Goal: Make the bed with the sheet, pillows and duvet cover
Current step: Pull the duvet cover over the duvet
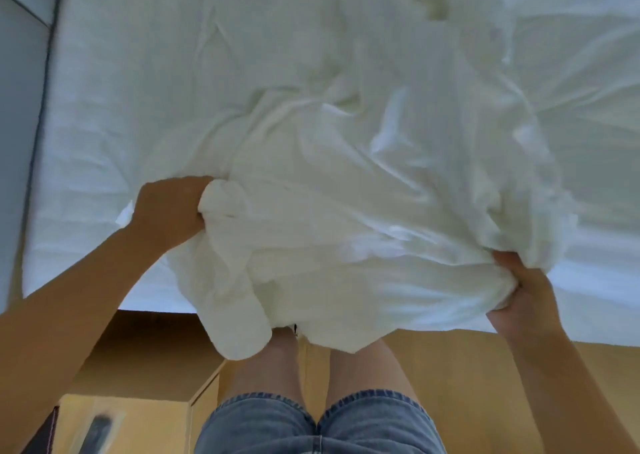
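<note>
A crumpled white duvet cover [349, 183] lies bunched over the near half of the bed, and its lower end hangs past the bed's near edge in front of my legs. My left hand [169, 207] grips a bunched corner of it at the left. My right hand [519, 287] grips another fold at the right, near the bed's edge. The mattress [114, 93] under it is covered by a white sheet with light creases. No pillows are in view.
The bed's near edge runs across the frame just ahead of my knees. A wooden floor [460, 367] lies below it. A grey wall or headboard panel [20, 82] borders the bed at the left. A light wooden cabinet [138, 419] stands at the lower left.
</note>
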Available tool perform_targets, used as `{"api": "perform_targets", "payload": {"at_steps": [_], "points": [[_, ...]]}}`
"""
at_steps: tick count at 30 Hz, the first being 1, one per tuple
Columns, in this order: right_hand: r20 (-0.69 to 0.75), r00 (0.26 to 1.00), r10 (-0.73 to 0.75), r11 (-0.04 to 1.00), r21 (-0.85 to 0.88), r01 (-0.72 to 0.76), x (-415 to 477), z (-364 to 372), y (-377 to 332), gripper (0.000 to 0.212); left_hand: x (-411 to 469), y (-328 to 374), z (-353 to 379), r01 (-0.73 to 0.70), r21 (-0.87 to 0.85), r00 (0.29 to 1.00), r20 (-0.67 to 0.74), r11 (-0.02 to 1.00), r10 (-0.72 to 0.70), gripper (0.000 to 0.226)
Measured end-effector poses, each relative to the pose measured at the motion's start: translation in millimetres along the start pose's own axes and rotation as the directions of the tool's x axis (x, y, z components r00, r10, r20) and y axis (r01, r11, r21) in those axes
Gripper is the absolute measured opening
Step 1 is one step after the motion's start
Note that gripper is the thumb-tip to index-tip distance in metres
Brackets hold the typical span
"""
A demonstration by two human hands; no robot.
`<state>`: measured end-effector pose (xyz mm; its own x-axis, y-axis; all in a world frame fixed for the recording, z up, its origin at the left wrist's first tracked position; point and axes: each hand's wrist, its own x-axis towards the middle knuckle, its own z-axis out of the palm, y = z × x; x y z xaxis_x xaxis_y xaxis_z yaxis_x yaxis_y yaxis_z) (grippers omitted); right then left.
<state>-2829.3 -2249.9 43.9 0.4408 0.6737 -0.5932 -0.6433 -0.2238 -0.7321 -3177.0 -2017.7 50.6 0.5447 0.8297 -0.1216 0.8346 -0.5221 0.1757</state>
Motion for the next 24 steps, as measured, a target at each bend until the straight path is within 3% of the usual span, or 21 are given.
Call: {"api": "perform_targets", "payload": {"at_steps": [3,5,6,7,8,10,11,12,14,16,18,19,21,23,24], "points": [[-0.228,0.965,0.128,0.978,-0.134,-0.162,13.5,-53.9,1.1,0.046,-16.7,15.0,21.9,0.141,0.035,0.974,0.172,0.989,-0.145,0.037],[-0.142,0.970,0.195,0.972,-0.105,-0.210,27.9,-67.3,13.8,0.039,-33.3,24.2,34.5,-0.004,0.030,0.965,0.263,1.000,-0.004,0.040],[-0.105,0.971,0.212,0.972,-0.081,-0.221,33.2,-69.3,21.7,0.036,-41.7,26.9,40.5,-0.149,0.062,0.955,0.266,0.987,0.128,0.039],[-0.119,0.962,0.247,0.965,-0.062,-0.256,35.9,-69.1,29.3,0.034,-46.3,28.9,41.1,-0.274,0.057,0.911,0.335,0.960,0.240,0.043],[-0.175,0.943,0.282,0.950,-0.082,-0.300,36.8,-69.6,35.8,0.029,-45.0,29.6,38.4,-0.309,0.012,0.846,0.460,0.951,0.269,0.046],[-0.387,0.896,0.217,0.893,-0.292,-0.342,33.3,-63.2,41.1,0.009,-30.3,25.6,29.0,-0.099,-0.013,0.703,0.707,0.995,0.079,0.049],[-0.491,0.863,0.118,0.870,-0.368,-0.328,31.4,-56.5,41.8,0.012,-16.4,26.7,24.5,0.054,-0.067,0.681,0.732,0.996,0.012,0.041],[-0.559,0.829,-0.003,0.877,-0.399,-0.266,29.3,-47.3,40.2,0.029,1.1,31.8,19.1,0.174,-0.183,0.751,0.660,0.968,-0.010,0.026],[-0.543,0.791,-0.281,0.879,-0.477,-0.015,21.5,-23.2,27.7,0.056,40.9,55.6,7.2,0.244,-0.383,0.924,0.370,0.891,-0.094,0.010],[-0.372,0.787,-0.493,0.787,-0.577,0.221,24.4,0.3,4.9,0.064,77.0,97.0,2.4,0.254,-0.568,0.961,0.239,0.783,-0.139,0.003],[-0.284,0.762,-0.582,0.725,-0.605,0.328,47.5,19.5,-26.0,0.063,106.1,149.3,-0.6,0.206,-0.723,0.975,0.205,0.660,-0.080,0.008],[-0.299,0.749,-0.591,0.709,-0.636,0.305,66.1,28.1,-42.9,0.065,120.2,174.9,-2.3,0.175,-0.754,0.980,0.193,0.633,-0.042,0.016],[-0.360,0.794,-0.490,0.673,-0.735,0.082,107.4,44.9,-72.6,0.078,147.7,217.3,-6.4,0.146,-0.763,0.983,0.183,0.630,-0.006,0.043],[-0.406,0.887,-0.221,0.715,-0.686,-0.136,139.5,60.9,-90.2,0.090,179.6,244.8,-7.1,0.203,-0.736,0.973,0.224,0.645,-0.050,0.062],[-0.386,0.919,-0.082,0.739,-0.642,-0.204,151.0,69.7,-94.4,0.082,195.1,253.4,-5.3,0.269,-0.718,0.956,0.280,0.642,-0.086,0.069]]}}
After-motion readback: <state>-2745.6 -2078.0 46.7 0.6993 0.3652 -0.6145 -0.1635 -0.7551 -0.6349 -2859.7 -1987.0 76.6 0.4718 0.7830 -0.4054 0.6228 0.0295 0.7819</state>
